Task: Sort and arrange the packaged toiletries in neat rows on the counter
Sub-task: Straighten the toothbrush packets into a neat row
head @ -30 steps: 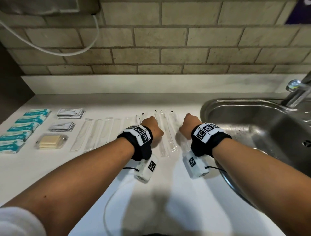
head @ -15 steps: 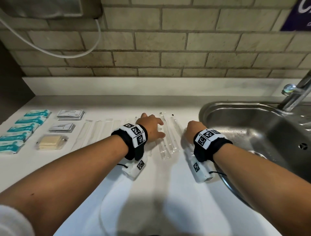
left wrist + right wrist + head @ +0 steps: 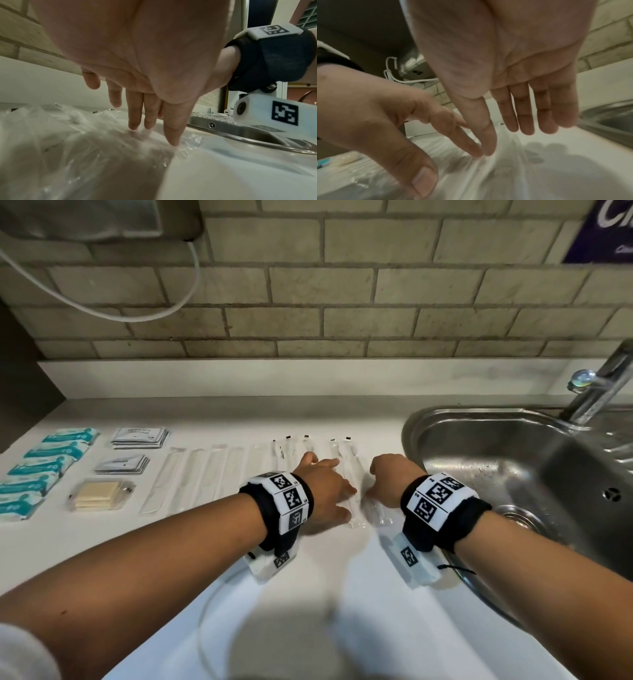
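A white counter (image 3: pixel 308 628) runs under a brick wall, just left of the sink (image 3: pixel 513 474); beside its rim your left hand (image 3: pixel 325 491) and right hand (image 3: pixel 387 484), fingers straight, press the clear sleeved packets (image 3: pixel 352 470); they look light, slippery, crinkly, so pinch their ends.

Steel sink (image 3: pixel 479 474) right of counter; tap (image 3: pixel 596 385) behind; white cable (image 3: pixel 137 314) on brick wall (image 3: pixel 342 302).

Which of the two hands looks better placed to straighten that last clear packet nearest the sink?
Probably the right hand. It hovers right over the clear packet nearest the sink, thumb touching the wrap. The left hand is open, its straight fingers pressing on the neighbouring packets.
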`<state>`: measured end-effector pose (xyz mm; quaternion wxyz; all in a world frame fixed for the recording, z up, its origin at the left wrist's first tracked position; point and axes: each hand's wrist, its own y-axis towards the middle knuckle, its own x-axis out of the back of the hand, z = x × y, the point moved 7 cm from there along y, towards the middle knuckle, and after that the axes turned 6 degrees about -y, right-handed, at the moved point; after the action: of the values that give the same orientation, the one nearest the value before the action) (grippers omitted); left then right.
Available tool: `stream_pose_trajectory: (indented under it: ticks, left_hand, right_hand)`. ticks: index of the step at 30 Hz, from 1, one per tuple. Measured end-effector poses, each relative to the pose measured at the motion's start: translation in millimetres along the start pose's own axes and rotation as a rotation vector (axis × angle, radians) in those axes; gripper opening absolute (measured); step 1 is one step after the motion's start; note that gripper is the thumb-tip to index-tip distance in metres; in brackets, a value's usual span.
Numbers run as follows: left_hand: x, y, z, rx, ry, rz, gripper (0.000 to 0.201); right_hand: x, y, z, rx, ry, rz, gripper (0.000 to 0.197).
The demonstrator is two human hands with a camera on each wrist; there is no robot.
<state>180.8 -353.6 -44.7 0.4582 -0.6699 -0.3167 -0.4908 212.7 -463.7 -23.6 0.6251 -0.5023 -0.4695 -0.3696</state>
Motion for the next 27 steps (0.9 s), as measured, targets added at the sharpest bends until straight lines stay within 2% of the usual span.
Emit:
stream_pose_trajectory:
  ticks: [3, 5, 8, 13, 16, 21, 27]
  left_hand:
    - [5.8, -2.6, -0.8, 0.023, -0.068, -0.045, 0.049]
    - [10.4, -2.4, 0.5, 0.053, -0.098, -0.091, 0.054]
    - [12.1, 1.8, 3.9, 0.097, -0.117, -0.141, 0.061]
    - [4.6, 0.6, -9.5, 0.086, 0.016, -0.044, 0.054]
    - [0.9, -0.1, -16.3, 0.07, 0.057, 0.0, 0.057]
    - [-2.3, 1.6, -17.2, 0.084, 0.087, 0.007, 0.059]
    - [0.7, 2.9, -16.6, 0.128, 0.07, -0.005, 0.06]
  right_hand:
    - [2.1, 1.5, 8.1, 0.095, -0.059, 0.018, 0.037]
    - [-1.4, 2.6, 13.8, 0.16, -0.121, 0.06, 0.035]
    - [-9.9, 3.1, 11.9, 0.177, -0.161, 0.133, 0.047]
    - [-17.5, -0.6, 5.6, 0.172, -0.16, 0.166, 0.042]
    - [-19.9, -4.9, -0.8, 0.14, -0.141, 0.165, 0.047]
    - [-21.8, -10.6, -5.7, 0.129, -0.133, 0.159, 0.043]
    - [-21.7, -8.9, -2.3, 0.132, -0.13, 0.148, 0.051]
